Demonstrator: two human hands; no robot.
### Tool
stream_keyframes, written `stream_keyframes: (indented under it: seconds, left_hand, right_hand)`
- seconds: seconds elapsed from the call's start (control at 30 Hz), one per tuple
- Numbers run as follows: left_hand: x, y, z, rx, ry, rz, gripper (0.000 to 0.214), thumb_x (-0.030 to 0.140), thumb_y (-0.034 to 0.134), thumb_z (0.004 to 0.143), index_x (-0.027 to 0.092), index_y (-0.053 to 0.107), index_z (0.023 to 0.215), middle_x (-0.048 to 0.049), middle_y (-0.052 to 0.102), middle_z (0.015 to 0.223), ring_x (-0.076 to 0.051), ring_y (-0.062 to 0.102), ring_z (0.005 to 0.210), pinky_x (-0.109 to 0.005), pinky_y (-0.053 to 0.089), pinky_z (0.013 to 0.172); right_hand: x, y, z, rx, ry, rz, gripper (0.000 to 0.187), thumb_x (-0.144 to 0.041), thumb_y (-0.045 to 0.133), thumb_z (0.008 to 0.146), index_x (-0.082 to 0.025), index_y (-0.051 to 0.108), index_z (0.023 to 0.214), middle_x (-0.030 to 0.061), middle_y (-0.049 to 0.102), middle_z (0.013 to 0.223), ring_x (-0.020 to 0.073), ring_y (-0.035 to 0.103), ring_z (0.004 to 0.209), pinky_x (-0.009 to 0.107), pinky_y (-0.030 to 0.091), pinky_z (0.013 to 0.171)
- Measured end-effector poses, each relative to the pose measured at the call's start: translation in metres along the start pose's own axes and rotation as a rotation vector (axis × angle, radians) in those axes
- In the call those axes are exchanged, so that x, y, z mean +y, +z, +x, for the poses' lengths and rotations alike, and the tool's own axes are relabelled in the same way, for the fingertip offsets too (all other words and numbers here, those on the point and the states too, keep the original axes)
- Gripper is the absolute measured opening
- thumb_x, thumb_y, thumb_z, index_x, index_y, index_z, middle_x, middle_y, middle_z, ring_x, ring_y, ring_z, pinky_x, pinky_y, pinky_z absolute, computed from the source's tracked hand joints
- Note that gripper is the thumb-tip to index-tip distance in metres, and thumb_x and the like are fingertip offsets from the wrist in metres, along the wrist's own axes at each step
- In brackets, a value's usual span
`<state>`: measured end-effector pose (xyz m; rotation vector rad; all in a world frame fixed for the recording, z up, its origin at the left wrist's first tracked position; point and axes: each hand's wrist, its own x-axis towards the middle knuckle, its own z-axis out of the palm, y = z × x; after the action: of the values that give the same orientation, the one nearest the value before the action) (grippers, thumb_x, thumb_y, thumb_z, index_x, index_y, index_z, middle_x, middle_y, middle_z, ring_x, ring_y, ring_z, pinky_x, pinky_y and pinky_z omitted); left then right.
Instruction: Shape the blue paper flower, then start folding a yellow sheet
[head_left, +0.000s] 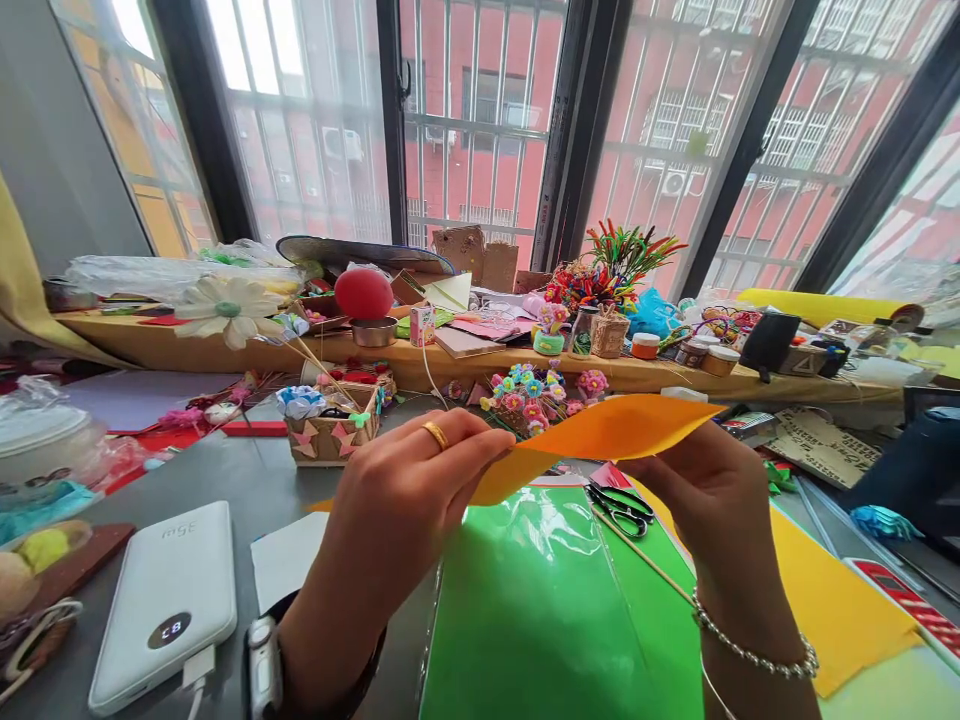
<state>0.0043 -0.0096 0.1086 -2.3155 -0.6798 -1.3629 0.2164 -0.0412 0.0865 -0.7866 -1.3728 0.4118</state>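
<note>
A piece of orange paper (615,428) is held up between my two hands, curved and folded over on itself. My left hand (420,480) pinches its left end between thumb and fingers. At the other end, my right hand (709,490) grips the paper, with its fingertips partly hidden behind it. Below lies a shiny green sheet (532,600) in clear plastic. Black-handled scissors (622,508) rest near its upper right, by a thin wooden stick (645,555). A larger yellow-orange sheet (832,600) spreads out under my right forearm.
A white power bank (169,600) with a cable plugged in is at the left. Behind my left hand stands a cardboard box (330,435) of craft bits. Colourful pipe-cleaner flowers (529,395) sit mid-table. A cluttered ledge (427,370) runs below the barred windows, carrying a red ball (364,294).
</note>
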Motion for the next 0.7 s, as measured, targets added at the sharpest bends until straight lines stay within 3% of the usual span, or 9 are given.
stream_keyframes:
  seconds: [0.2, 0.47, 0.7]
  left_hand:
    - [0.005, -0.01, 0.0, -0.025, -0.01, -0.041, 0.018, 0.015, 0.049, 0.084, 0.016, 0.066, 0.083, -0.0004, 0.067, 0.076, -0.009, 0.06, 0.062, -0.019, 0.046, 0.056]
    - [0.008, -0.021, -0.006, -0.052, -0.058, -0.058, 0.016, 0.014, 0.05, 0.084, 0.02, 0.064, 0.087, 0.0024, 0.064, 0.081, -0.007, 0.06, 0.065, -0.014, 0.047, 0.061]
    - [0.018, -0.015, -0.002, -0.046, -0.154, -0.181, 0.009, 0.021, 0.056, 0.081, 0.022, 0.064, 0.085, 0.0016, 0.065, 0.078, -0.008, 0.06, 0.062, -0.015, 0.048, 0.058]
  right_hand:
    - [-0.004, 0.004, -0.003, 0.122, 0.004, -0.047, 0.019, -0.013, 0.074, 0.064, -0.026, 0.071, 0.078, -0.002, 0.073, 0.072, 0.0164, 0.068, 0.065, 0.026, 0.059, 0.061]
    - [-0.011, 0.011, -0.005, 0.151, 0.047, 0.023, 0.021, -0.009, 0.074, 0.061, -0.025, 0.072, 0.074, -0.0034, 0.073, 0.068, 0.0152, 0.068, 0.061, 0.022, 0.059, 0.056]
    - [-0.02, 0.021, -0.01, 0.221, 0.052, -0.131, 0.014, -0.015, 0.075, 0.06, -0.026, 0.072, 0.069, -0.0026, 0.071, 0.064, 0.0165, 0.066, 0.057, 0.026, 0.057, 0.054]
